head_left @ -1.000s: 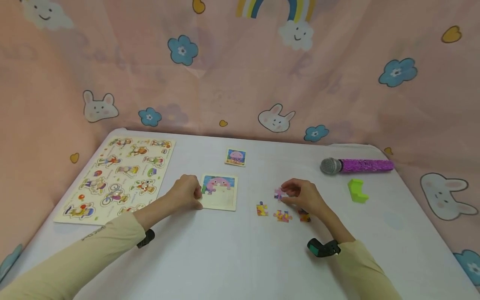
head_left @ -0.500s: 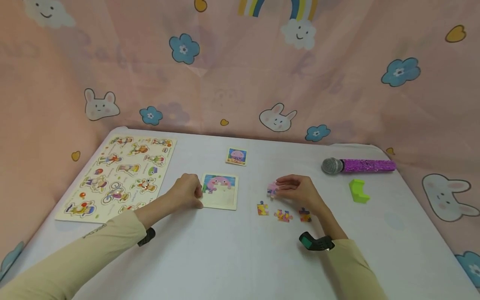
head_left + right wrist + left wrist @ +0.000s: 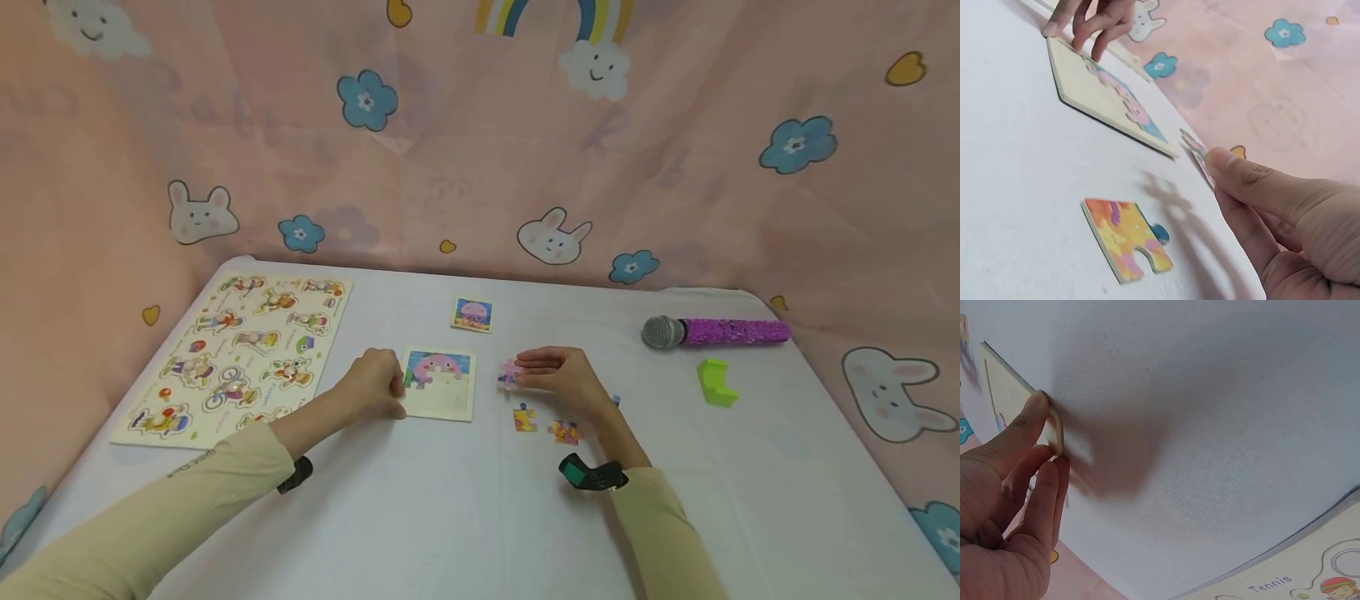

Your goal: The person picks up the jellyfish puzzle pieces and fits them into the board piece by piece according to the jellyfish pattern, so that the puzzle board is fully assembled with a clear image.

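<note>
My left hand (image 3: 367,385) pinches the left edge of a small square jigsaw puzzle board (image 3: 441,407), its thumb (image 3: 1036,406) on top and fingers at the side. The upper part of that board carries a pink cartoon animal on blue; its lower part is bare pale wood. Between thumb and fingers, my right hand (image 3: 566,379) holds a pink-purple jigsaw piece (image 3: 507,375) above the table, just right of the board. Below it lie a yellow-orange jigsaw piece (image 3: 1125,234) and a second loose piece (image 3: 564,432). Another piece is mostly hidden behind my right wrist.
A small picture tile (image 3: 472,315) with a pink octopus-like figure lies behind the board. On the left is a large peg puzzle (image 3: 258,362). A purple microphone (image 3: 735,332) and a lime-green angular block (image 3: 716,382) lie on the right of the white table (image 3: 420,517).
My right hand has picked up the pink-purple jigsaw piece and carried it left towards the board. The left hand has stayed at the board's edge.
</note>
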The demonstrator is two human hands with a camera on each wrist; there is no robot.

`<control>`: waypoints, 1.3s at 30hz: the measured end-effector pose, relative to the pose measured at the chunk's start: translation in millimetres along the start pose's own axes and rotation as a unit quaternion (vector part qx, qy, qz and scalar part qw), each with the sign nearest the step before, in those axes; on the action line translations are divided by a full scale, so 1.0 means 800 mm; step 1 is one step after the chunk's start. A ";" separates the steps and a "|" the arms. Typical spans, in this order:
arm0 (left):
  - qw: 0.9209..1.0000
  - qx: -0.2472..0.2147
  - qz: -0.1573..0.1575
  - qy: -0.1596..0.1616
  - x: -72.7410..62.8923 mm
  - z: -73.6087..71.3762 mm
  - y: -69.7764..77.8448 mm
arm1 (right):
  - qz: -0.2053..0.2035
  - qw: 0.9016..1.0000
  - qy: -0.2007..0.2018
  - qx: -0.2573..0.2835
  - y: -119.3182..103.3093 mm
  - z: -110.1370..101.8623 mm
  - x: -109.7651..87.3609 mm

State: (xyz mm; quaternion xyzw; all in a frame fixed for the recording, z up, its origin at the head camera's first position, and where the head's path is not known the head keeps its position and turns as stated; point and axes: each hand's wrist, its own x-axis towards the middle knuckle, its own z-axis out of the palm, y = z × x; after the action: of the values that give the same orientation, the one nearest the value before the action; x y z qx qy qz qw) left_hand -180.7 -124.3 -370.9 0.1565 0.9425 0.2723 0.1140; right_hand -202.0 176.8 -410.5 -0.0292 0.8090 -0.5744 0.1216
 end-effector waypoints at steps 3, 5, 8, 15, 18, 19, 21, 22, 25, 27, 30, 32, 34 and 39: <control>1.000 0.006 0.000 -0.001 0.000 0.001 0.001 | -0.015 1.000 -0.005 0.020 -0.004 0.017 0.003; 1.000 0.012 -0.001 0.000 0.001 0.001 0.002 | -0.024 0.999 -0.011 0.036 -0.008 0.028 0.005; 1.000 0.019 -0.005 0.002 0.001 0.002 0.002 | -0.032 0.998 -0.017 0.059 -0.015 0.046 0.008; 1.000 0.021 -0.013 0.001 0.003 0.002 0.002 | -0.044 0.994 -0.019 0.100 -0.020 0.080 0.018; 1.000 0.020 -0.013 0.003 0.003 0.002 0.002 | -0.064 0.993 -0.020 0.092 -0.021 0.091 0.020; 1.000 0.020 -0.012 0.003 0.003 0.002 0.002 | -0.072 0.994 -0.018 0.086 -0.021 0.095 0.021; 1.000 0.021 -0.011 0.003 0.004 0.002 0.002 | -0.085 0.993 -0.015 0.078 -0.021 0.101 0.022; 1.000 0.022 -0.012 0.003 0.004 0.002 0.002 | -0.090 0.993 -0.012 0.073 -0.021 0.104 0.022; 1.000 0.024 -0.011 0.001 0.003 0.001 0.001 | -0.106 0.993 -0.005 0.059 -0.022 0.112 0.024; 1.000 0.024 -0.010 0.001 0.003 0.000 0.000 | -0.112 0.992 -0.001 0.052 -0.024 0.115 0.024; 1.000 0.022 -0.010 0.002 0.003 0.000 -0.001 | -0.113 0.993 -0.002 0.033 -0.026 0.118 0.025; 1.000 0.021 -0.011 0.003 0.003 0.001 -0.003 | -0.110 0.994 -0.007 0.021 -0.027 0.120 0.025; 1.000 0.019 -0.014 0.002 0.004 0.001 -0.003 | -0.111 0.994 -0.008 0.006 -0.027 0.121 0.025; 1.000 0.020 -0.013 -0.002 0.006 0.003 -0.002 | -0.117 0.992 0.007 -0.042 -0.029 0.124 0.024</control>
State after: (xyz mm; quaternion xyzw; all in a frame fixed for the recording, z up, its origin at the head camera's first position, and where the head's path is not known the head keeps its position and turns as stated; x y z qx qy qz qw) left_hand -185.0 -122.8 -374.6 0.1473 0.9494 0.2518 0.1164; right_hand -199.8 73.9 -422.9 -0.1250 0.8239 -0.5508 0.0468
